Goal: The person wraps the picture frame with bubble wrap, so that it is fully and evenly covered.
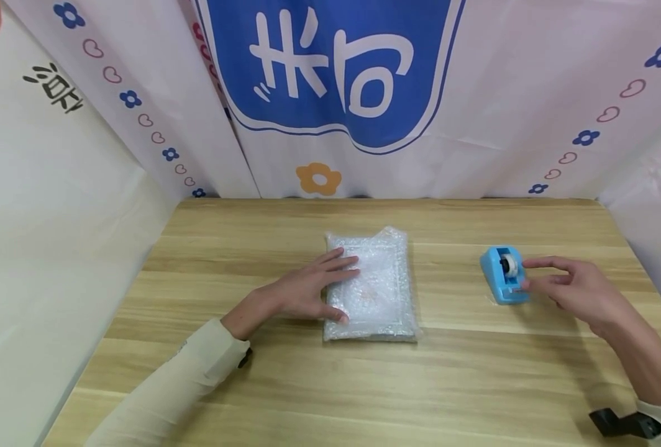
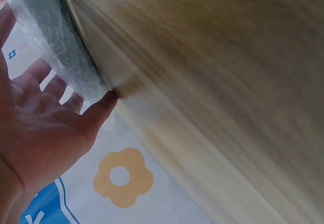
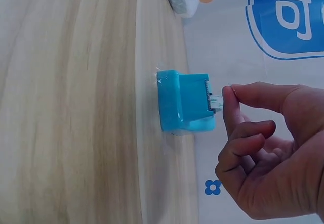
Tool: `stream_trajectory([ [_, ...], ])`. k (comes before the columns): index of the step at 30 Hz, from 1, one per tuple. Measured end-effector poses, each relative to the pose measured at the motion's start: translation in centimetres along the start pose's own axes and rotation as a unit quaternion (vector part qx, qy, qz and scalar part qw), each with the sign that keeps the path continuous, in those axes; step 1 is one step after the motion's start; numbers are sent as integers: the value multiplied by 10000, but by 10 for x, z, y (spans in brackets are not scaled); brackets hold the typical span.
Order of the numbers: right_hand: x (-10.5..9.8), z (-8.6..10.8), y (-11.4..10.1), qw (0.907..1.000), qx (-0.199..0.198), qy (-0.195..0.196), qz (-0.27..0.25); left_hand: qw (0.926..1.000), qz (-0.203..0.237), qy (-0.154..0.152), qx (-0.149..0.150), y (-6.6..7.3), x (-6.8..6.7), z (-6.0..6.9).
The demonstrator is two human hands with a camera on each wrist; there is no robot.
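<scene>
A flat rectangular item in bubble wrap (image 1: 378, 292), like a framed picture, lies on the table in the head view. My left hand (image 1: 305, 288) rests on its left part with fingers spread. In the left wrist view the left hand's thumb (image 2: 104, 110) lies by the edge of the wrapped item (image 2: 55, 37). To the right stands a light blue tape dispenser (image 1: 504, 276) with a small roll of tape (image 1: 510, 266). Beside its cutter my right hand (image 1: 584, 292) pinches the tape's end (image 3: 216, 102) between thumb and index finger; the other fingers are curled.
A wooden table (image 1: 448, 379) carries both things. Behind it hangs a white cloth (image 1: 476, 112) with a blue emblem and flower prints. White walls (image 1: 45, 217) close in the left and right sides.
</scene>
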State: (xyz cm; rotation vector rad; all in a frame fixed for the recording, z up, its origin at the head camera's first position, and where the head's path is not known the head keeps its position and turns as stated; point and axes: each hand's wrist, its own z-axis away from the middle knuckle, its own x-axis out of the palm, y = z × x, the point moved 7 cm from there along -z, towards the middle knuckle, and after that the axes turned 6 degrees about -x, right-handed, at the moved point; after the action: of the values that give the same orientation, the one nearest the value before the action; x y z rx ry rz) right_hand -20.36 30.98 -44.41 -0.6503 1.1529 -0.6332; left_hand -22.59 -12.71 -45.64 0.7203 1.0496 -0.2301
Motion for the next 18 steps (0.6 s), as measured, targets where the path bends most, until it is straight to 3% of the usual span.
stream_trajectory([
  [9,3,21,6,9998,-119,-125,47,10000,63,7,14,0,0,-1],
  [18,9,36,10,9988,-460,50,-142,9999,108,-16,-11,0,0,0],
])
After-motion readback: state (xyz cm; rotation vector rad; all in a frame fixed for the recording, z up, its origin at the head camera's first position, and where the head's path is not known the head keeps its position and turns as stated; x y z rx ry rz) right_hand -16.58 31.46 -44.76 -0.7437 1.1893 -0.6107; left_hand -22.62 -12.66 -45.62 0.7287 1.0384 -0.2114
